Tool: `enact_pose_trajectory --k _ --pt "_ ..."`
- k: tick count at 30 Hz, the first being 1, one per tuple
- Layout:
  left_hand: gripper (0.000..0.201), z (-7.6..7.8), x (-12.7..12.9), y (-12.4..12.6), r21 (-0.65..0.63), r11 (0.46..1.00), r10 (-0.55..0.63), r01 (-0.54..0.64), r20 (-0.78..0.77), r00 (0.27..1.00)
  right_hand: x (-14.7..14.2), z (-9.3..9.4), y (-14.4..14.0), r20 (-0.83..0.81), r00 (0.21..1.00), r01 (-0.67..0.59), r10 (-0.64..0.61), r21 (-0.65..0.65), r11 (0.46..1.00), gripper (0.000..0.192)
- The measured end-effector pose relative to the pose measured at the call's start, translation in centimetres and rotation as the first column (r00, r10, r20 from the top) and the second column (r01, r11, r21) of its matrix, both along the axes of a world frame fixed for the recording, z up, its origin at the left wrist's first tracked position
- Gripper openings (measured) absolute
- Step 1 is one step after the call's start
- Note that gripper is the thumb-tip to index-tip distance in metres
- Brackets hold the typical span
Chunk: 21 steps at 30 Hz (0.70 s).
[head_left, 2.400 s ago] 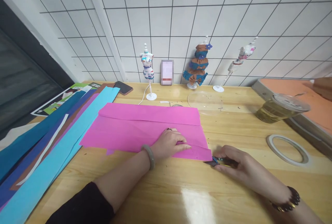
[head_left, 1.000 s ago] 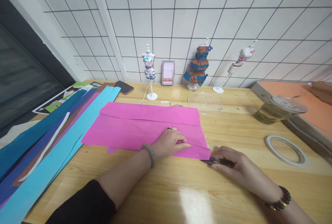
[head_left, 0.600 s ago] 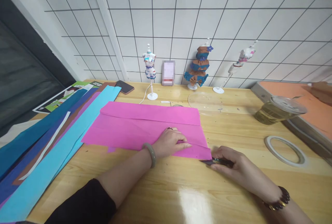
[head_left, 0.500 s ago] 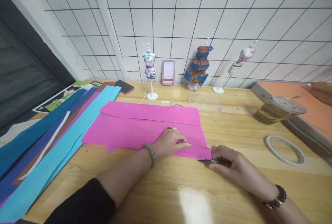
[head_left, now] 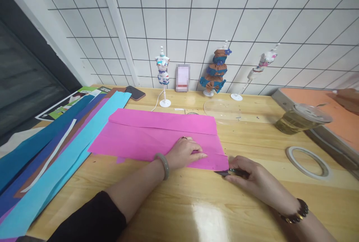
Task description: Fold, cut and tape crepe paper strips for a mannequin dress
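A wide bright pink sheet (head_left: 157, 141), fabric or crepe paper, lies across the middle of the table with a crease along its length. My left hand (head_left: 186, 153) bears down on its right part, fingers curled in and thumb along the surface, gripping it there. At the sheet's near right corner, my right hand (head_left: 249, 174) is closed around dark scissors (head_left: 223, 173). One blade shows just below the pink edge, pointing left; the handles are mostly hidden in my fingers.
Long coloured strips (head_left: 70, 148) lie at left, near a phone (head_left: 136, 93). Along the wall stand small dress forms (head_left: 162, 72) and a propped phone (head_left: 183, 77). To the right are a tape roll (head_left: 308, 163), a lidded cup (head_left: 301, 118) and an orange-topped board (head_left: 322, 102).
The near right corner of the pink sheet lies slightly flatter and more of the scissor blade shows below it. Both hands stay in nearly the same place.
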<state>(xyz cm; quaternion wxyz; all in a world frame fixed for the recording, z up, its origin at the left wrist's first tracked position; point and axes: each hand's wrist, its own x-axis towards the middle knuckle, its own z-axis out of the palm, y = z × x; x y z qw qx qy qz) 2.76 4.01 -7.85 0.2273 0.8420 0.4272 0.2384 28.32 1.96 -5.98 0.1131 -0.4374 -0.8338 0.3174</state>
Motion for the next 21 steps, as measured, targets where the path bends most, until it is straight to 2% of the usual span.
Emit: enact_pose_trajectory --k 7,21 --pt "0.031 -0.01 0.08 0.01 0.005 1.000 -0.006 0.006 0.014 1.000 -0.56 0.31 -0.14 -0.022 1.000 0.003 -0.002 0.037 0.999 0.021" --pt "0.029 -0.04 0.08 -0.04 0.004 1.000 -0.003 0.003 0.018 1.000 -0.12 -0.34 0.00 -0.054 0.998 -0.017 0.015 -0.026 1.000 0.022"
